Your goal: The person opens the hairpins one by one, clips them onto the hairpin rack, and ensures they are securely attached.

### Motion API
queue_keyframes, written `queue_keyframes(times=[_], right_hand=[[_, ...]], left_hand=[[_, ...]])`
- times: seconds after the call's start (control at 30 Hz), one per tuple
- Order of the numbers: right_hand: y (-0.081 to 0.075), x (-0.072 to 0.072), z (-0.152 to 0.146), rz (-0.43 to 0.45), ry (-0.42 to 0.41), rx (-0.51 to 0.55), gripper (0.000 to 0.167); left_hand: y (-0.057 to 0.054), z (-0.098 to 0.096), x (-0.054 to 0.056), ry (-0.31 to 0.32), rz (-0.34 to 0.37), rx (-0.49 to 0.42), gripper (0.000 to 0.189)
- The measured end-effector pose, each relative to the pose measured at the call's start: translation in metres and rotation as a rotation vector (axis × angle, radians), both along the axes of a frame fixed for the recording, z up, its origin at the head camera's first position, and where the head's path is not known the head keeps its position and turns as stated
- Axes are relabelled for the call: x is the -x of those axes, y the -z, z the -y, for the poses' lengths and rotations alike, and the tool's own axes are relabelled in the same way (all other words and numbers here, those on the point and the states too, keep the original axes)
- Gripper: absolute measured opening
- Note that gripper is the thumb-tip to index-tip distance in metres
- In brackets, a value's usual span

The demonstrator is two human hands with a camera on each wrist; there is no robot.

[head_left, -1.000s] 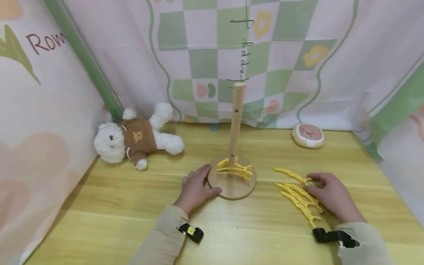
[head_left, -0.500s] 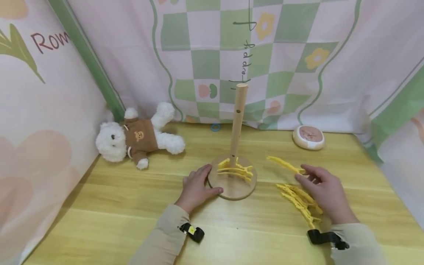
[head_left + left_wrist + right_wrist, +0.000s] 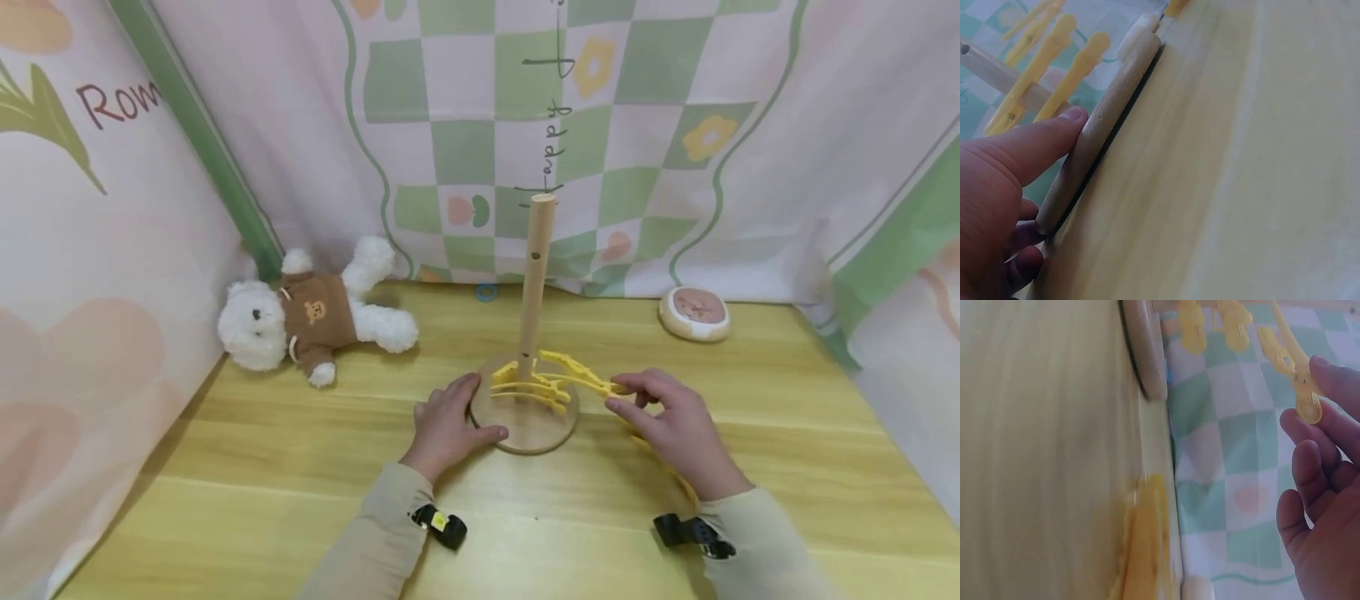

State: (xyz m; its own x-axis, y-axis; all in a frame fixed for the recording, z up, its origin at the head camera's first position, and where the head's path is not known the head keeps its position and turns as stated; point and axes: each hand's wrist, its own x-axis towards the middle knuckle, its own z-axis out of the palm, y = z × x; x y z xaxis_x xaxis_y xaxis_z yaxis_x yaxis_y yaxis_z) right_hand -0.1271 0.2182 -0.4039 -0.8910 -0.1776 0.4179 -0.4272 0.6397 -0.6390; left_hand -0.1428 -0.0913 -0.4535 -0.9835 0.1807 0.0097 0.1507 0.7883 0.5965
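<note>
A wooden stand has a round base and an upright post with small holes. My left hand grips the base's left edge, thumb on the near side and fingers around the rim. Several curved yellow plastic strips sit around the foot of the post. Between thumb and fingertips, my right hand pinches the end of another curved yellow plastic strip; its far end reaches over the base beside the post. More yellow strips lie on the table, mostly hidden under my right hand in the head view.
A white plush toy in a brown shirt lies at the back left. A white and pink rounded device sits at the back right. Near the patterned curtain lies a small blue ring.
My right hand has lifted one yellow strip off the pile and carried it left to the stand. My left hand stays on the base.
</note>
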Motion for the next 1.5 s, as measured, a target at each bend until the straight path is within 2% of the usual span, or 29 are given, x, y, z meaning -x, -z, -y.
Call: queue_keyframes(times=[0.2, 0.33, 0.57, 0.73, 1.03, 1.3, 1.5], right_hand=[[0.0, 0.008, 0.018, -0.023, -0.037, -0.028, 0.022], [-0.002, 0.01, 0.027, -0.001, -0.041, -0.041, 0.025], [-0.007, 0.013, 0.035, 0.02, -0.048, -0.044, 0.026], [-0.009, 0.016, 0.04, 0.056, -0.057, -0.044, 0.027], [-0.011, 0.022, 0.05, 0.136, -0.074, -0.052, 0.033], [-0.007, 0.018, 0.043, 0.164, -0.074, -0.012, 0.051], [-0.004, 0.008, 0.026, 0.135, -0.047, -0.022, 0.043]], left_hand=[[0.002, 0.001, -0.001, -0.007, 0.004, -0.004, 0.1], [0.002, 0.001, -0.002, -0.004, 0.005, 0.0, 0.099], [-0.006, 0.0, -0.002, -0.002, 0.008, 0.027, 0.095], [-0.011, -0.002, 0.0, -0.008, 0.005, 0.056, 0.094], [-0.009, -0.005, 0.002, 0.004, 0.011, 0.079, 0.095], [-0.009, -0.005, 0.002, -0.002, 0.013, 0.059, 0.095], [-0.009, -0.004, 0.001, -0.012, 0.014, 0.046, 0.095]])
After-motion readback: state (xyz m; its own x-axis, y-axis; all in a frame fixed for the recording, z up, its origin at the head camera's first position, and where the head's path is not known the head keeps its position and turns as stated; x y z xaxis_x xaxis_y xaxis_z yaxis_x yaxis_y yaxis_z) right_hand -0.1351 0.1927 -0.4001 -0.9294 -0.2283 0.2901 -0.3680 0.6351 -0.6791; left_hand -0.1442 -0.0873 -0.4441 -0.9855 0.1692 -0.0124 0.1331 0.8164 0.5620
